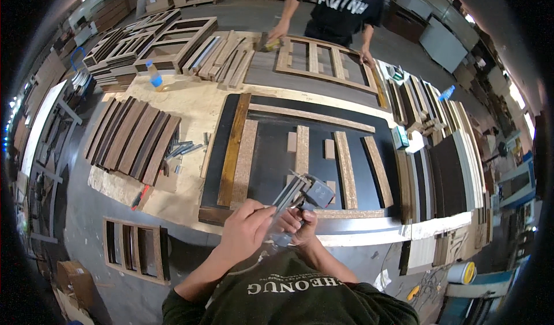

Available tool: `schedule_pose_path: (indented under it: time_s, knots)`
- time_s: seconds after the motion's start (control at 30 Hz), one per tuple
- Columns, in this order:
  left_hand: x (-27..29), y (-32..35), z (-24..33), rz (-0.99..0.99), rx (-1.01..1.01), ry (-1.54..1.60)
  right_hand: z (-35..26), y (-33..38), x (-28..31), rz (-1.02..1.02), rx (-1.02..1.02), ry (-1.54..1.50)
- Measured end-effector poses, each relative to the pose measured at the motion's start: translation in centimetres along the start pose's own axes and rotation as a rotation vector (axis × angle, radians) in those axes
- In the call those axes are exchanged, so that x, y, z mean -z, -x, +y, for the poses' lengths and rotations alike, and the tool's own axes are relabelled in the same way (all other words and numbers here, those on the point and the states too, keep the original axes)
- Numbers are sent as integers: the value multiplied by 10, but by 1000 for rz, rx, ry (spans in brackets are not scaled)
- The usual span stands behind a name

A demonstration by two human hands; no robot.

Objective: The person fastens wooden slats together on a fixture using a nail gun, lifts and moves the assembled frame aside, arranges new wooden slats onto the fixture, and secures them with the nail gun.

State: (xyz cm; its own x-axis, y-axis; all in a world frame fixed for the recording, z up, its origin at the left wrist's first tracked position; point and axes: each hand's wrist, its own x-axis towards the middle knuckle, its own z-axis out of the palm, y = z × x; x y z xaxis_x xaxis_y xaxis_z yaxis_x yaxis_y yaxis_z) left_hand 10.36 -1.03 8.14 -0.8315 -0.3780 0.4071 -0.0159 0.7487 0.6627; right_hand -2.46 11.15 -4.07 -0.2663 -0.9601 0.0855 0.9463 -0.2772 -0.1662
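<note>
Both hands (271,224) together, fingers curled.

Black panel (271,169) lies flat on the pale workbench (196,109), with chipboard strips (346,169) and a yellow-brown board (232,152) laid lengthwise on it. Row of dark brown slats (133,140) at left; loose metal strips (183,149) just beside them. Blue-capped bottle (154,74) stands upright near stacked window-like frames (173,39). A co-worker (340,5) leans over a wooden frame (323,59) at the far side. Another frame (135,250) lies on the floor, lower left.
</note>
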Motion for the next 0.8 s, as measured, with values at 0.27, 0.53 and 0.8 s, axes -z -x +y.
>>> schedule_pose_path:
  time_s: [0.27,0.53,0.8]
  knots:
    - [-3,-16,6,-214,87,254,-12,14,7,-12,102,-82]
    - [-21,2,-18,-206,272,307,-26,-7,-12,114,3,34]
    - [-31,78,-72,826,412,1000,49,-100,-94,220,-233,1283]
